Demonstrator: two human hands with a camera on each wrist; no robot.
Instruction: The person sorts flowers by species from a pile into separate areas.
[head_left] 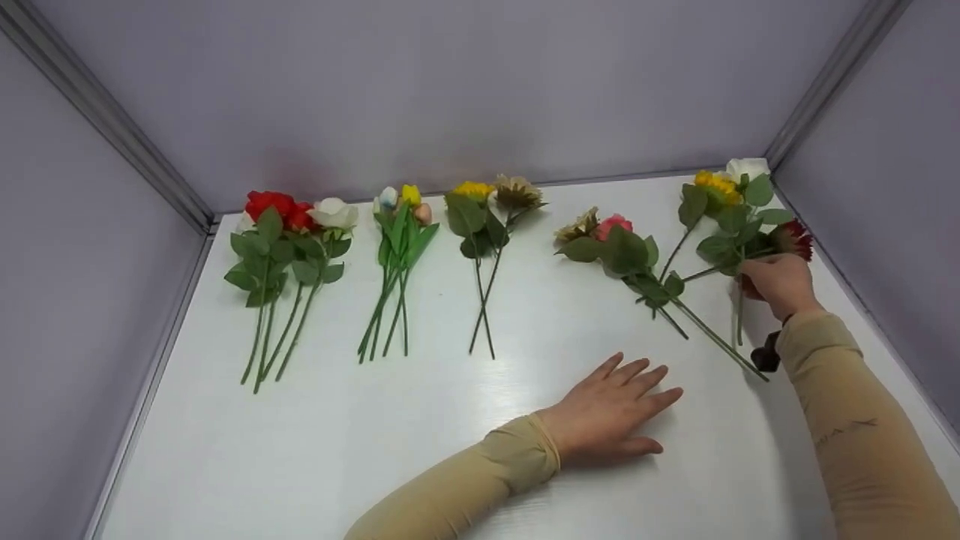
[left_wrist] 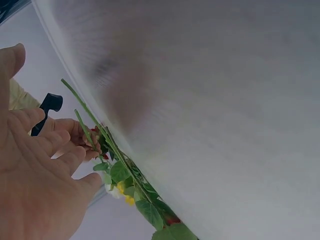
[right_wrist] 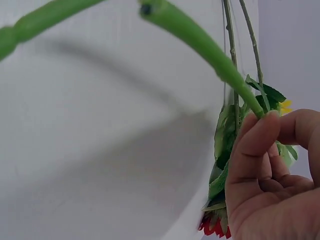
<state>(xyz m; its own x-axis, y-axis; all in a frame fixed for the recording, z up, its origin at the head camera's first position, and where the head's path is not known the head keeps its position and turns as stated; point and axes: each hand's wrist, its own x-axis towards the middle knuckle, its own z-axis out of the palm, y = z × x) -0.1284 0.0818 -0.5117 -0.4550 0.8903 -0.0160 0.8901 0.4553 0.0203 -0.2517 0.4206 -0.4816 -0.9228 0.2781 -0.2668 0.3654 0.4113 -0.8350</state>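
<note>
On white table; grey walls | left fingers flat | right fingers pinch stem

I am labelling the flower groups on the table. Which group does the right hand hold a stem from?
The rightmost group, in the far right corner: the right hand pinches the dark red flower's stem there. The other groups lie untouched.

From the head camera my right hand covers the part of the stem it pinches, so I can't see the finger contact there. In the right wrist view the red flower is cut off by the bottom edge. My left hand runs off the left wrist frame, and its palm-side contact with the table is hidden.
</note>
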